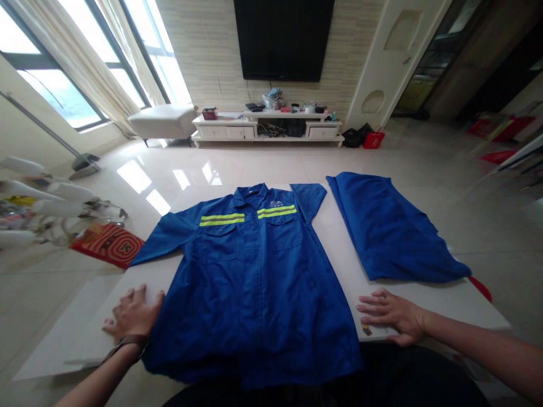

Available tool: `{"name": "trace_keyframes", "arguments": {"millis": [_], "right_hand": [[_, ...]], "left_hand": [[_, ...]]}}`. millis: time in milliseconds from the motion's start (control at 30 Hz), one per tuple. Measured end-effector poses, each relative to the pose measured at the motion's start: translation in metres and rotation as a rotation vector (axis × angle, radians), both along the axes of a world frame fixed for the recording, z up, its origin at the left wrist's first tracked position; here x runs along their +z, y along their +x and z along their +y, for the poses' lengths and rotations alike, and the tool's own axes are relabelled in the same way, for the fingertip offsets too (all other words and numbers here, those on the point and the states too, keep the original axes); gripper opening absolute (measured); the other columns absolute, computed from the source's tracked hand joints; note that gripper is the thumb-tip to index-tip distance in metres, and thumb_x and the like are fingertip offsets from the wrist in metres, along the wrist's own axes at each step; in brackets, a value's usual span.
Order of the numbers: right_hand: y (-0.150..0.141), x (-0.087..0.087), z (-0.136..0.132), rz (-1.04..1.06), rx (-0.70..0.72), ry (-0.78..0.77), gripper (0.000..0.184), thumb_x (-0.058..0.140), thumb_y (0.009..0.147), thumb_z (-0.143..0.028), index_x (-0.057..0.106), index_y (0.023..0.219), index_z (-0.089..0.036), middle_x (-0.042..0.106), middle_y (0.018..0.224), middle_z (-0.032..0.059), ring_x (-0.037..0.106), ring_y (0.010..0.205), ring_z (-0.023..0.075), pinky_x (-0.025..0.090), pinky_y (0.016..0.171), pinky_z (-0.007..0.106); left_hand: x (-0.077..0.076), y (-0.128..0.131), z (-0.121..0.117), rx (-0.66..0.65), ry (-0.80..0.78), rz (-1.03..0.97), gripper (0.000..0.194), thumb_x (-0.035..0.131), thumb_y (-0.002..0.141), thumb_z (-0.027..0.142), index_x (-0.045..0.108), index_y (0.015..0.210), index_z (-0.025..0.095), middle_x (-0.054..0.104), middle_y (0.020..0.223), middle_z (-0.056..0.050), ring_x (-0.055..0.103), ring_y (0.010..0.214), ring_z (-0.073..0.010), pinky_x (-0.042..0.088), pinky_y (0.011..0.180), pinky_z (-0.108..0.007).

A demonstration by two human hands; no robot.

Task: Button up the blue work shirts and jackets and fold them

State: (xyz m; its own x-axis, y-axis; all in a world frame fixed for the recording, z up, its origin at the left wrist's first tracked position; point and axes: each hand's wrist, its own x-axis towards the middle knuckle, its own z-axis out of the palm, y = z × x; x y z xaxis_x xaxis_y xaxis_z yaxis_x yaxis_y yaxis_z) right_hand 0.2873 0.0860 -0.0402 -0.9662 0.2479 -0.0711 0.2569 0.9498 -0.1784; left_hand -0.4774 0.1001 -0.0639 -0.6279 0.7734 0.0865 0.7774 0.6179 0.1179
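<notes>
A blue work shirt [250,282] with yellow reflective stripes lies flat and face up on a white table [339,254], its hem hanging over the near edge. My left hand [133,314] rests flat on the table, fingers apart, touching the shirt's left side. On the shirt's other side my right hand [392,316] lies flat with fingers spread on the bare table, a little apart from the cloth. A second blue garment [390,232] lies folded on the table's right part.
A red patterned bag [108,243] lies on the glossy floor at the left. A white TV stand [267,127] with clutter stands under a wall-mounted TV [283,37]. A white bench [163,121] stands by the window.
</notes>
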Motion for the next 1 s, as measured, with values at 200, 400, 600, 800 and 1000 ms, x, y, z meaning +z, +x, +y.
{"name": "trace_keyframes", "arguments": {"millis": [200,400,600,800,1000], "right_hand": [[0.0013,-0.002,0.0004,0.024,-0.009,-0.024,0.076,0.054,0.093,-0.052,0.036,0.162,-0.03,0.044,0.161,0.0074,0.04,0.15,0.0291,0.032,0.116,0.041],[0.001,-0.0002,-0.0001,0.021,-0.031,-0.081,0.076,0.056,0.092,-0.051,0.034,0.163,-0.032,0.044,0.161,0.0063,0.042,0.149,0.0294,0.031,0.116,0.041],[0.0029,-0.0026,-0.0002,-0.066,-0.031,-0.089,0.078,0.055,0.092,-0.05,0.031,0.164,-0.032,0.041,0.163,0.0066,0.039,0.15,0.0314,0.032,0.115,0.045],[0.0046,-0.0055,0.0,0.027,-0.06,-0.151,0.077,0.058,0.09,-0.048,0.034,0.163,-0.034,0.043,0.161,0.0066,0.04,0.15,0.0316,0.034,0.116,0.046],[-0.0005,0.0008,-0.002,-0.026,-0.076,-0.154,0.08,0.059,0.09,-0.049,0.03,0.164,-0.035,0.043,0.161,0.0065,0.037,0.151,0.0321,0.035,0.116,0.047]], "left_hand": [[0.0045,0.0026,0.0006,0.003,-0.029,0.003,0.083,0.021,0.093,0.074,0.048,0.15,0.02,0.04,0.161,-0.016,0.043,0.137,-0.0438,0.033,0.11,-0.068],[0.0054,0.0042,0.0008,0.004,-0.028,0.011,0.084,0.019,0.093,0.074,0.05,0.148,0.019,0.041,0.16,-0.016,0.043,0.137,-0.0429,0.033,0.111,-0.067],[0.0008,0.0004,0.0014,0.014,-0.023,0.004,0.081,0.024,0.092,0.073,0.049,0.149,0.022,0.041,0.161,-0.015,0.043,0.137,-0.0431,0.033,0.11,-0.067],[0.0005,-0.0009,0.0019,0.002,-0.02,-0.001,0.08,0.024,0.093,0.072,0.049,0.15,0.021,0.041,0.162,-0.015,0.043,0.138,-0.0428,0.034,0.11,-0.067],[0.0046,-0.0001,0.0008,-0.015,-0.028,-0.024,0.077,0.029,0.093,0.067,0.048,0.152,0.021,0.037,0.164,-0.014,0.039,0.143,-0.0406,0.031,0.113,-0.066]]}}
